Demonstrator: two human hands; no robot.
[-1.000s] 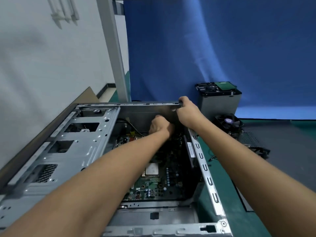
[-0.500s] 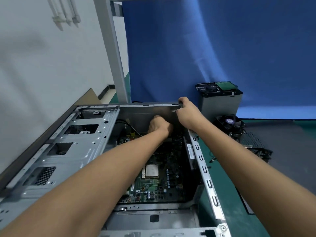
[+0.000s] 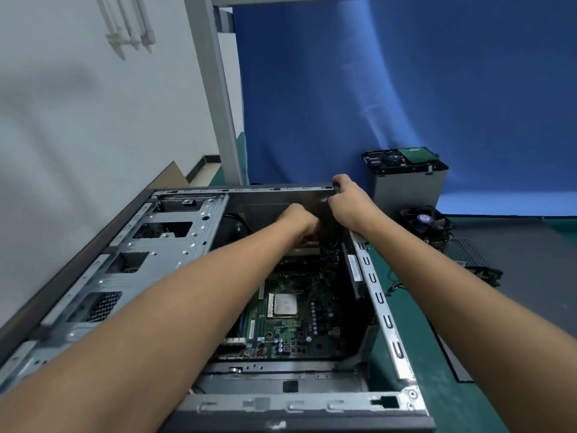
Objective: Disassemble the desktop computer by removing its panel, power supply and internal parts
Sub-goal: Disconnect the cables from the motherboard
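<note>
The computer case (image 3: 379, 303) lies open on its side on the green bench (image 3: 437, 354), its side panel off. Inside it, the motherboard (image 3: 296, 326) lies flat on the floor of the case, with the bare processor (image 3: 284, 304) seated at its centre. The silver drive cage (image 3: 150, 264) fills the case's 9 o'clock side.

Outside the case, at 1 o'clock, a grey metal box (image 3: 406, 189) stands against the blue backdrop with a hard drive (image 3: 402, 157) lying on top. Just beside the box, at 2 o'clock, a cooler fan (image 3: 426, 221) rests on the bench, with a perforated sheet (image 3: 468, 254) next to it.

Both forearms stretch toward 12 o'clock. The left grip (image 3: 299, 220) reaches down into the case's far end, knuckles up and fingers curled under. Whether it is grasping anything I cannot tell, since the fingers are hidden. The right grip (image 3: 349, 200) is clenched round the case's far rim at the 1 o'clock corner.
</note>
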